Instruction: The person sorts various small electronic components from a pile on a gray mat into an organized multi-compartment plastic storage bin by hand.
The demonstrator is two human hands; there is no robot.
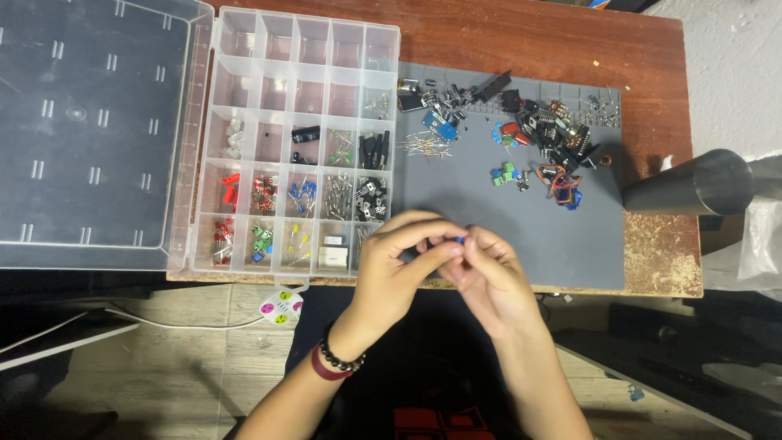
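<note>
Wooden table [570, 41], worn at the front edge, carries a grey work mat [489, 212] and a clear plastic organizer box [297, 147] with its lid [98, 130] folded open to the left. Several compartments of the box hold small electronic parts sorted by kind: red, green, blue and yellow pieces, some black ones. On the far part of the mat lies an unsorted pile of components [521, 130], well apart from the hands.

Both hands meet over the near edge of the mat. The left hand [399, 261] and the right hand [489, 277] have their fingertips pinched together on a small blue component [461, 239], which is mostly hidden between the fingers. It seems the person is examining or turning this piece, so the step in hand is probably identifying it. I judge that the next move needs a steady pinch with one hand and care to choose the matching compartment, because the cells are narrow and close together.
</note>
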